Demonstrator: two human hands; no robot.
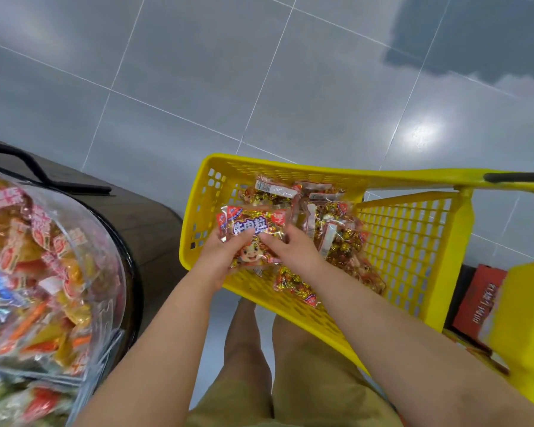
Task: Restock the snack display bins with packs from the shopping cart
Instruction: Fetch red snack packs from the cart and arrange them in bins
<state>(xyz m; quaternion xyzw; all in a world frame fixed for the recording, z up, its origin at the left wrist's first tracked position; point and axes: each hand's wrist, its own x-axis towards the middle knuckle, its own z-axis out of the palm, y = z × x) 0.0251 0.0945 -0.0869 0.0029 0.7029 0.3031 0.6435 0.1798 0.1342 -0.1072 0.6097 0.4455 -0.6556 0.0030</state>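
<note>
A yellow shopping cart basket stands in front of me with several clear snack packs of gold-wrapped sweets lying in it. Both my hands are inside the basket at its left side. My left hand and my right hand grip one snack pack with a red and blue label and a cartoon face, held just above the others. A clear display bin heaped with red and orange packs curves along my left side.
The bin sits on a dark wooden barrel-like stand with a black metal rail. Red cartons lie on the cart's lower shelf at the right. Grey tiled floor stretches beyond. My legs are below the basket.
</note>
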